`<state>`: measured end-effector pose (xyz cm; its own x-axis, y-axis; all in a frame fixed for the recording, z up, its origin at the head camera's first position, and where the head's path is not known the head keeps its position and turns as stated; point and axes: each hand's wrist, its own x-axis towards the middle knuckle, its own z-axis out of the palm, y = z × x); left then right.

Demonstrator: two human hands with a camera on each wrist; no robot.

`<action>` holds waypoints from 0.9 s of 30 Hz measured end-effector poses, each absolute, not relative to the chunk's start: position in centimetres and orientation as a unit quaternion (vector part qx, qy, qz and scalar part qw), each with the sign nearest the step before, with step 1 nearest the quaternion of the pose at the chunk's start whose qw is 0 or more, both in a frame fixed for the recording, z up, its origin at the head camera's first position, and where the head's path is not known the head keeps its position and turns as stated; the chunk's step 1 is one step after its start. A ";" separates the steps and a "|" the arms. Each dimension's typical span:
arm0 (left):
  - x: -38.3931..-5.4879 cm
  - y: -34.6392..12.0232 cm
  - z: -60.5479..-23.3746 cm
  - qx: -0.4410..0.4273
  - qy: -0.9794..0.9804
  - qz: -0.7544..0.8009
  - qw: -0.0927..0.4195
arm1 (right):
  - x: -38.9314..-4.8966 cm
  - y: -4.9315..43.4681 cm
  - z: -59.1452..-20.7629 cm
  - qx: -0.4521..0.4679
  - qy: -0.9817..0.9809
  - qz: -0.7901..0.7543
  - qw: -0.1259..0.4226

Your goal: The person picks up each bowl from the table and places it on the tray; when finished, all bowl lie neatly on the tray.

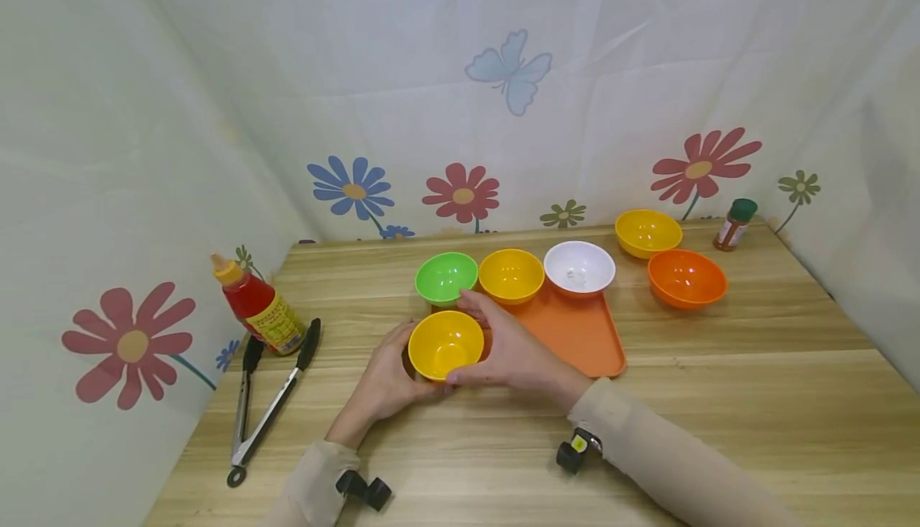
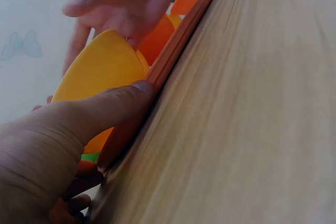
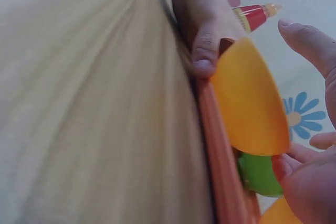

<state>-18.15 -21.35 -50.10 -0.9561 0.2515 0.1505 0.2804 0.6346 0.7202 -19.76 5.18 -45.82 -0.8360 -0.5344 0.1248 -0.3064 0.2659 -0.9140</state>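
Note:
A yellow bowl [image 1: 446,345] stands upright over the near left part of an orange tray [image 1: 575,339]. My left hand [image 1: 388,375] is at that corner, its thumb pressed along the tray edge and curled fingers low beside it in the left wrist view. Across the bowl, my right hand [image 1: 506,347] has its fingers spread. In the right wrist view its thumb stands away from the bowl while its fingertips are at the rim; firm contact is unclear. A green bowl [image 1: 446,278], another yellow bowl [image 1: 511,275] and a white bowl [image 1: 579,268] line the tray's far side.
To the right stand an orange bowl [image 1: 687,279], one more yellow bowl [image 1: 648,232] and a green-capped spice jar [image 1: 735,224]. At the left are a red sauce bottle [image 1: 262,307] and metal tongs [image 1: 269,415] with black tips. A flowered curtain [image 1: 460,96] hangs behind the wooden table [image 1: 719,431].

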 end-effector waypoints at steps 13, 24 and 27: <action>-18.2 -21.3 -50.1 -0.139 -0.910 -0.389 0.018 | -21.0 8.0 -42.2 -0.274 0.786 -0.554 0.016; -18.3 -21.3 -50.2 -0.138 -0.908 -0.395 0.013 | -23.0 13.6 -39.3 -0.236 0.800 -0.547 -0.067; -18.3 -21.4 -50.2 -0.139 -0.907 -0.397 0.013 | -23.5 15.4 -38.7 -0.218 0.803 -0.548 -0.081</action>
